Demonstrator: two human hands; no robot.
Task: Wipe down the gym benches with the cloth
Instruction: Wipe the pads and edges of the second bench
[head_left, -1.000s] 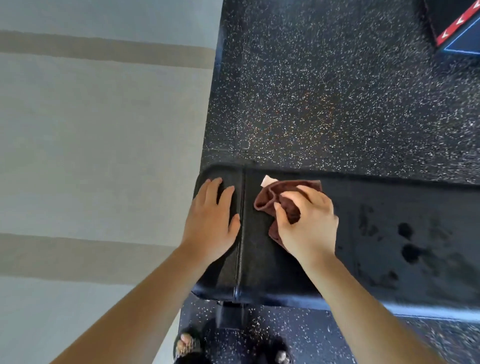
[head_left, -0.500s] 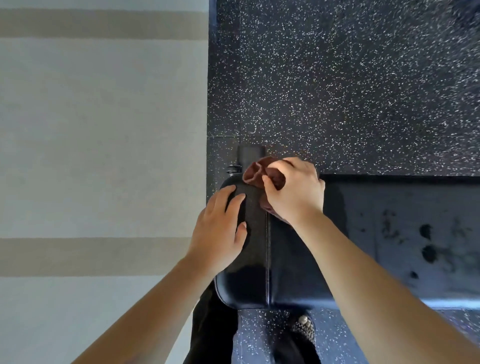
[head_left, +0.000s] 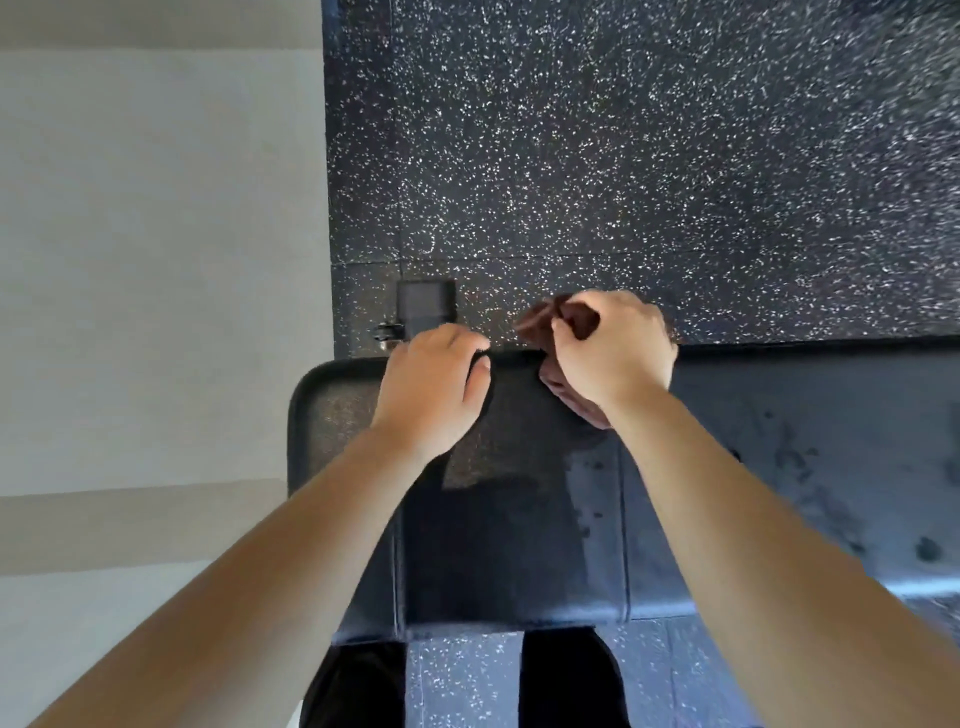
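Observation:
A black padded gym bench (head_left: 519, 545) runs across the lower half of the view, its left end below me. My right hand (head_left: 613, 353) grips a bunched dark red cloth (head_left: 540, 317) at the bench's far edge. Part of the cloth shows under my wrist on the pad. My left hand (head_left: 434, 387) rests on the far edge of the pad just left of the cloth, its fingers curled over the edge. Damp streaks and dark spots mark the pad to the right.
Black speckled rubber flooring (head_left: 623, 156) lies beyond the bench. A pale floor strip (head_left: 156, 260) fills the left side. A black frame foot with a bolt (head_left: 423, 306) sticks out past the bench's far edge. Dark trouser legs (head_left: 566, 680) show below the bench's near edge.
The view has shifted, so the bench end sits lower and larger. My right hand carried the cloth to the far edge, and my left hand slid up to that edge beside it.

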